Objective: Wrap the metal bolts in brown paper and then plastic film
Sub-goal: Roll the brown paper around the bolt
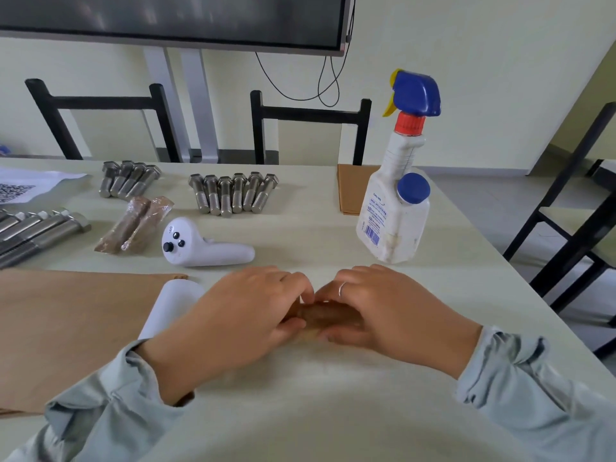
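Brown paper [66, 328] lies flat at the desk's [300, 411] left edge, a white film roll [173, 305] resting on it. Behind it we see long bolts [36, 228], four bolts [128, 180], two wrapped bolts [133, 225], a white controller [200, 246] and six bolts [233, 195]. At centre, our left hand [240, 315] arches palm-down, its grip curled and pinching a paper-wrapped bolt [320, 318] lying on the desk. Our right hand [383, 311], ring on one finger, mirrors it, fingers curled around the bundle's other end. Further right stands a spray bottle [396, 201]; we cannot tell its contents.
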{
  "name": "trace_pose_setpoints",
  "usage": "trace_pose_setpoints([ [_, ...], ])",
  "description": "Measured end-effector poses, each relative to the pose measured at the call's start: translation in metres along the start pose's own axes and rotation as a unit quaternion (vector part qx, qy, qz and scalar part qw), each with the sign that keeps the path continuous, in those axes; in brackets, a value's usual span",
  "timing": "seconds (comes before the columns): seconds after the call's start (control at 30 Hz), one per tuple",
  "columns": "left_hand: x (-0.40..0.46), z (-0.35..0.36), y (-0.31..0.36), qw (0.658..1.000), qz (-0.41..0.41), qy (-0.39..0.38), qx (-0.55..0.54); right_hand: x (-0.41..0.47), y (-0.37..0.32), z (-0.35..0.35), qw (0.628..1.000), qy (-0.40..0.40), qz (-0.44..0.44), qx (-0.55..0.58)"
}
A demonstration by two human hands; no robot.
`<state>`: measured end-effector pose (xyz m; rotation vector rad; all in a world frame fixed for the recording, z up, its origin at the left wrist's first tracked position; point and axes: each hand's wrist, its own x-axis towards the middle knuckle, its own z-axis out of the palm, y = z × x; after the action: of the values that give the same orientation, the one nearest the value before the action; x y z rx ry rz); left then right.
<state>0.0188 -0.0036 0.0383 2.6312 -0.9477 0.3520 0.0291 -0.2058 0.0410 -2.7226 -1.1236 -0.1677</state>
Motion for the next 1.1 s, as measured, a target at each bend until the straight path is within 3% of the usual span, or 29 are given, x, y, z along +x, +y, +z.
trace_pose_setpoints([
  [0.27,0.001,-0.014,0.003,0.997,0.058,0.018,0.049,0.004,-0.008,-0.011,0.999,0.0,0.032,-0.027],
  [0.53,0.001,-0.008,0.001,0.999,-0.003,-0.043,-0.016,0.001,-0.004,-0.006,0.999,-0.029,0.038,-0.025],
  [0.73,-0.002,0.003,0.005,0.997,0.036,-0.035,0.056,-0.002,-0.001,0.005,0.999,-0.028,0.032,-0.027],
  [0.83,-0.001,0.013,0.009,0.991,0.067,0.016,0.117,-0.003,-0.001,0.008,0.998,-0.033,0.038,-0.029],
  [1.0,-0.004,0.024,0.007,0.985,0.049,0.034,0.165,-0.008,0.019,-0.006,0.987,-0.095,0.128,0.018],
  [1.1,-0.007,0.026,0.004,0.984,0.06,0.05,0.161,-0.012,0.036,-0.017,0.958,-0.136,0.184,0.172],
])
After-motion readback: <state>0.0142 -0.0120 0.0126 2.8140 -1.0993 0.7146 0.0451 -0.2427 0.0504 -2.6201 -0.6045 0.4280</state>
